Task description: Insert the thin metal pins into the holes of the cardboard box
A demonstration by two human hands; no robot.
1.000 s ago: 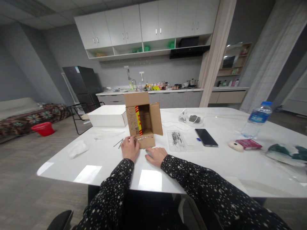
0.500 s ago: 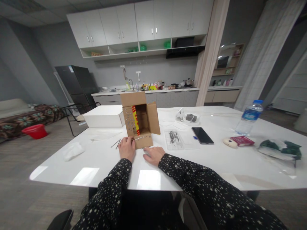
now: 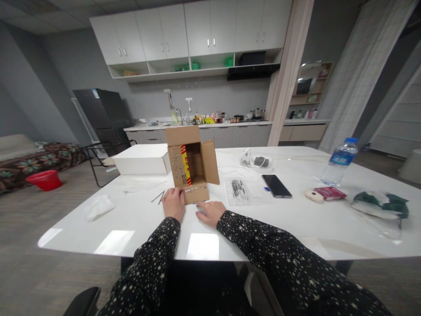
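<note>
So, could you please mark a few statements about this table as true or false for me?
1. The cardboard box stands open toward the person. True.
2. The left hand is touching the phone. False: the left hand is at the box's front flap, and the phone lies apart from both hands.
3. The right hand is near the front flap. True.
4. The water bottle lies on its side. False: the water bottle stands upright.
5. The clear plastic case with small metal pieces lies to the right of the cardboard box. True.
</note>
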